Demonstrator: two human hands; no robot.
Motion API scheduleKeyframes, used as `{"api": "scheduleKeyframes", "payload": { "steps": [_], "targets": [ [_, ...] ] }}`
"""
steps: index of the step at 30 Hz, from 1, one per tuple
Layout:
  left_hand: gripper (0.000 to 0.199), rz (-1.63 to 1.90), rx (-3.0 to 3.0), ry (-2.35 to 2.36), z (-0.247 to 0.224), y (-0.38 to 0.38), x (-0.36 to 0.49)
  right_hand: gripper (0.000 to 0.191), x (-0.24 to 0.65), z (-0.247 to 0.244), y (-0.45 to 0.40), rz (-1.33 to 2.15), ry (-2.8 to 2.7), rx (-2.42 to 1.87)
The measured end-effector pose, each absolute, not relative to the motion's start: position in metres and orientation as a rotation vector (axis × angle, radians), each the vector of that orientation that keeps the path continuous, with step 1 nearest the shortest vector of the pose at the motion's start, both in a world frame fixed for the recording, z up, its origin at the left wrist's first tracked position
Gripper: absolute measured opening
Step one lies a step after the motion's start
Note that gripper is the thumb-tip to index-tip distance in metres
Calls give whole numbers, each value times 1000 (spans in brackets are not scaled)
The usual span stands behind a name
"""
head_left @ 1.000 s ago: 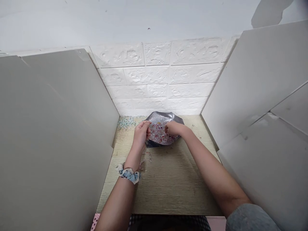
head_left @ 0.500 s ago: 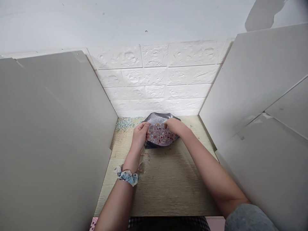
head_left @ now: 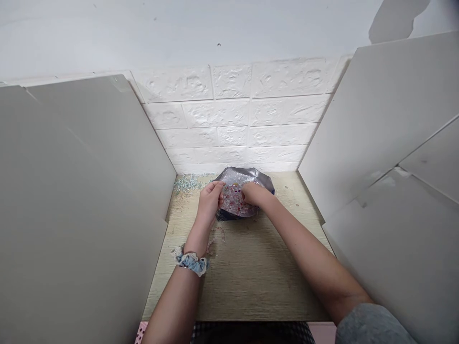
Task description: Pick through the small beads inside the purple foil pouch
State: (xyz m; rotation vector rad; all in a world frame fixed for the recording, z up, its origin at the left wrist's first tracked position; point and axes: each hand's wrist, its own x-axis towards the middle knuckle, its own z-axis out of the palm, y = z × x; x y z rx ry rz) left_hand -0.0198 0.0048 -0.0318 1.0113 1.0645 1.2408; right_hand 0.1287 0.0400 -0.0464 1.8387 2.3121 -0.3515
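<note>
A silvery-grey lined bag (head_left: 262,178) lies with its mouth open on the tabletop, against the back wall. Many small clear, pink and red beads (head_left: 234,199) fill it. At the bag's left rim, my left hand (head_left: 211,199) pinches the edge between thumb and fingers. My right hand (head_left: 255,195) reaches in from the right side, its curled fingers down among the beads. Its fingertips are hidden, so whether they hold a bead cannot be seen. A blue and white scrunchie (head_left: 191,262) circles my left wrist.
Pale blue-green beads (head_left: 189,182) lie scattered at the table's back left corner. A thin strand of pinkish beads (head_left: 211,244) rests beside my left wrist. Grey panels stand on the left (head_left: 89,191) and right (head_left: 380,143), with a white brick-patterned wall (head_left: 229,114) behind.
My right hand has shifted slightly left and deeper into the beads, its fingers more curled. More of the bag's right side shows. My left hand stays at the rim.
</note>
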Motion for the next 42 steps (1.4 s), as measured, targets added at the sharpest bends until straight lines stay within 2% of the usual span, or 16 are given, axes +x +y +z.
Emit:
{"api": "scheduleKeyframes", "payload": {
  "steps": [19, 27, 42],
  "targets": [
    [23, 1245, 1015, 1057, -32, 5, -20, 39, 141, -38, 39, -107, 2357, 1981],
    [21, 1250, 1010, 1067, -31, 5, -19, 35, 138, -39, 39, -260, 2459, 1787],
    [18, 1249, 1024, 1054, -30, 4, -19, 32, 132, -56, 44, -149, 2479, 1843]
  ]
}}
